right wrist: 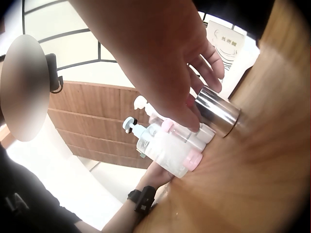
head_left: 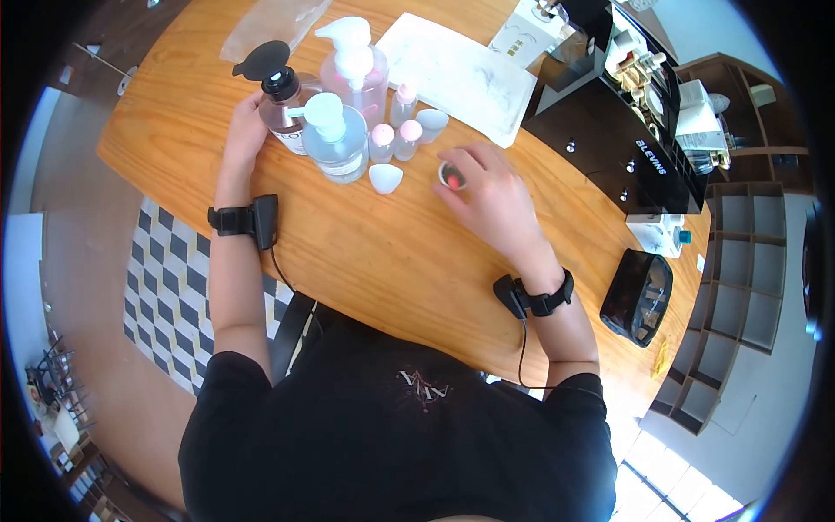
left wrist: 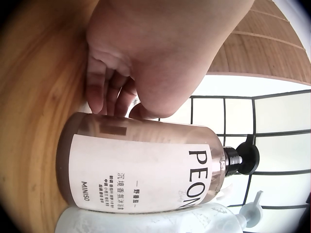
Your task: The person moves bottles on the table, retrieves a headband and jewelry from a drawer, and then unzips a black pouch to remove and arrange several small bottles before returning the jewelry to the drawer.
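Observation:
My right hand (head_left: pixel 496 204) holds a shiny silver cylinder (right wrist: pixel 218 111) standing on the table, thumb on one side and fingers on the other. Something red shows in its open top in the head view. On the left, my left hand (head_left: pixel 247 130) is beside a brownish pump bottle (left wrist: pixel 141 165) with a black pump, its fingertips right at the bottle's side. Close by stand a clear bottle (head_left: pixel 337 152) with a pale blue pump and a pink bottle (head_left: pixel 370 83) with a white pump. Three small pink-capped bottles (head_left: pixel 382 143) and a pale cup-shaped piece (head_left: pixel 385 178) are between the hands.
A white tray (head_left: pixel 461 74) lies behind, next to a white box (head_left: pixel 526 35). At the right stand a black cabinet (head_left: pixel 609 130) with cosmetics on top and a black pouch (head_left: pixel 637 296). Clear plastic (head_left: pixel 271 26) lies at the far left edge.

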The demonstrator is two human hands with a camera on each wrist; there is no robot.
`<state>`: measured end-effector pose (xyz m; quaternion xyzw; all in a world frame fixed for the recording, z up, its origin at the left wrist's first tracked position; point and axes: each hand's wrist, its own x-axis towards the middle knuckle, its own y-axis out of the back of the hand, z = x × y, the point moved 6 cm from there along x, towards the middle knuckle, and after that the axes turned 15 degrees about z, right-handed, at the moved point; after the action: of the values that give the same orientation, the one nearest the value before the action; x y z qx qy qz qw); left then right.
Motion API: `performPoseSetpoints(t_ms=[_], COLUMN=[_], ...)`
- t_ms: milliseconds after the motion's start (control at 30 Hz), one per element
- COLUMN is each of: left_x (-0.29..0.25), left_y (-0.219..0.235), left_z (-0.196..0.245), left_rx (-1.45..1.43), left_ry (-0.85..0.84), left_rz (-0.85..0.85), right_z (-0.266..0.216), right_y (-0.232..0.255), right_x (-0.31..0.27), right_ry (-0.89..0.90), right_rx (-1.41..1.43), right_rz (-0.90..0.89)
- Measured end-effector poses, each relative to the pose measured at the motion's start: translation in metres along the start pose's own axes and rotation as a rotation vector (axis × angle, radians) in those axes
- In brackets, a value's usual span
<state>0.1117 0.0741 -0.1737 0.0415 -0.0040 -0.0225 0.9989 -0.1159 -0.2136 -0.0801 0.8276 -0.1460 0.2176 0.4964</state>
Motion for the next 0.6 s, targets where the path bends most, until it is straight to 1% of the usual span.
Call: performPoseSetpoints(t_ms=[133, 233, 333, 400, 433, 467, 533, 567, 600], left_x=[0.002, 0.005, 0.008, 0.006, 0.013, 0.019, 0.013, 0.008, 0.008], left_y=[0.000, 0.005, 0.004, 0.004, 0.008, 0.010, 0.009, 0.006, 0.007], left_z=[-0.002, -0.008, -0.010, -0.009, -0.015, -0.025, -0.015, -0.011, -0.010], left_rx=[-0.028, -0.004, 0.008, -0.032, 0.033, 0.048, 0.081, 0.034, 0.057], left_ry=[0.001, -0.012, -0.031, -0.047, -0.090, -0.068, -0.030, 0.011, 0.010], left_rz=[0.014, 0.008, 0.010, 0.007, 0.027, 0.020, 0.009, 0.004, 0.017], right_z=[-0.006, -0.002, 0.009, 0.021, 0.027, 0.029, 0.029, 0.027, 0.024], right_y=[-0.007, -0.002, 0.008, 0.003, -0.001, -0.003, -0.015, -0.017, -0.019], right_x=[0.001, -0.004, -0.013, -0.021, -0.028, -0.032, -0.035, -0.034, -0.032], right_ry=[-0.023, -0.150, -0.220, -0.355, -0.426, -0.421, -0.405, -0.388, -0.369], right_rx=[0.076, 0.122, 0.077, 0.129, 0.160, 0.194, 0.262, 0.257, 0.254], right_rz=[0.004, -0.002, 0.053, -0.102, -0.179, -0.170, -0.148, -0.142, -0.135])
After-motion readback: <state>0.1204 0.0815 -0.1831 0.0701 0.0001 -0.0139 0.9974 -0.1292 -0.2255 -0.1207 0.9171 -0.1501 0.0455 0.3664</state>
